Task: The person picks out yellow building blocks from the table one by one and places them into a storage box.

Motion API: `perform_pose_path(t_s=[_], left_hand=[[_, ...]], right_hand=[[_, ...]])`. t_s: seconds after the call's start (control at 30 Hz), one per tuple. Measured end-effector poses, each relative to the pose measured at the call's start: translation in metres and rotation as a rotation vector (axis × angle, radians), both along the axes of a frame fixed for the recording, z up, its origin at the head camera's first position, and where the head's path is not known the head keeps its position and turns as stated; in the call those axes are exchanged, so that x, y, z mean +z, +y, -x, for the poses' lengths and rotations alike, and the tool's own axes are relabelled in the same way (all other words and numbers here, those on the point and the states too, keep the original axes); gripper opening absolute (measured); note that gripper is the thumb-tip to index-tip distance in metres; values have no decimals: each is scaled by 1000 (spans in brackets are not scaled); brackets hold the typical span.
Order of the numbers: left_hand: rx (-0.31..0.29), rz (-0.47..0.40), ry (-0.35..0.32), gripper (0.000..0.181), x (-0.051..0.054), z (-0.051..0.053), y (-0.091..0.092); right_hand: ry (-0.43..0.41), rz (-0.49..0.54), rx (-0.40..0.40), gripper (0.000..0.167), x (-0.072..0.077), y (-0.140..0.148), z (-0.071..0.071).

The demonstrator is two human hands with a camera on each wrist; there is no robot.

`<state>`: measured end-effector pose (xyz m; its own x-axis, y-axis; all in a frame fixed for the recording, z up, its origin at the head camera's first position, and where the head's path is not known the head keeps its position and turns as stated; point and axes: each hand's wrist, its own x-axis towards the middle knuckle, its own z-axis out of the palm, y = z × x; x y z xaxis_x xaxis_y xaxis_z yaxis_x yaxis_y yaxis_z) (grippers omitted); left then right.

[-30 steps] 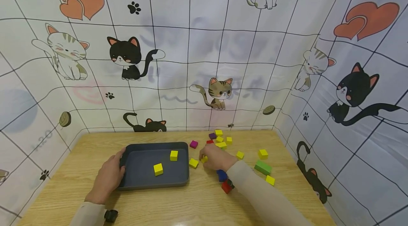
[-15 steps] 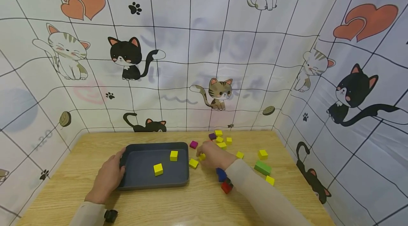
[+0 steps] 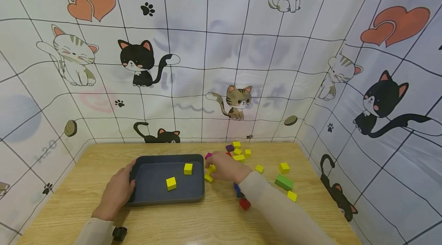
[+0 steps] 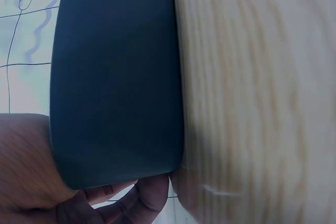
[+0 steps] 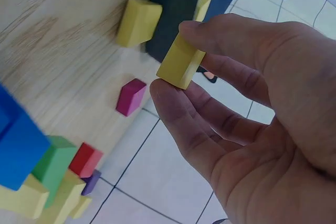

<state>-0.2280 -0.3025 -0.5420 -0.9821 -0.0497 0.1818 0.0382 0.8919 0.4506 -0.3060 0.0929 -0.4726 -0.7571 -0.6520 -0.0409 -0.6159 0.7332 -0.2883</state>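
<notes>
In the head view, my left hand (image 3: 116, 191) grips the left end of a dark grey tray (image 3: 148, 177); bent fingers (image 4: 149, 192) show at that end in the left wrist view. Two yellow cubes lie inside, one cube (image 3: 171, 184) nearer the front and the other cube (image 3: 188, 169) towards the right wall. My right hand (image 3: 228, 167) pinches a yellow block (image 5: 181, 61) between thumb and fingertips, just right of the tray and above the table. Below it, another yellow cube (image 3: 208, 178) stands beside the tray wall, partly covered by the hand. A magenta block (image 5: 131, 97) lies close by.
Behind the right hand cluster several yellow blocks (image 3: 239, 158), a purple block (image 3: 230, 148) and a red one. A green block (image 3: 284, 182) and more yellow cubes lie to the right. Blue (image 3: 238, 190) and red blocks (image 3: 244, 204) sit near the right wrist. A cat-printed curtain surrounds the table.
My right hand has moved left towards the tray, carrying the pinched yellow block with it. It now partly covers the magenta block. The left hand and tray have stayed put.
</notes>
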Motion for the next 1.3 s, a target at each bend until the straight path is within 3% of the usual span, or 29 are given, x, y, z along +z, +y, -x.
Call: perform_pose_path(t_s=[0.2, 0.6, 0.93, 1.07, 1.3], left_hand=[[-4, -2, 0, 75, -2, 0, -1], [3, -2, -19, 75, 1, 0, -1], [-6, 0, -12, 74, 4, 0, 0], [-4, -1, -12, 75, 4, -1, 0], [-21, -5, -2, 75, 1, -1, -1]], right_hand=[[10, -15, 20, 29, 8, -14, -5], [9, -42, 64, 29, 10, -43, -15], [-11, -83, 87, 31, 3, -59, -20], [17, -133, 108, 31, -4, -65, -19], [-14, -145, 119, 30, -16, -70, -22]])
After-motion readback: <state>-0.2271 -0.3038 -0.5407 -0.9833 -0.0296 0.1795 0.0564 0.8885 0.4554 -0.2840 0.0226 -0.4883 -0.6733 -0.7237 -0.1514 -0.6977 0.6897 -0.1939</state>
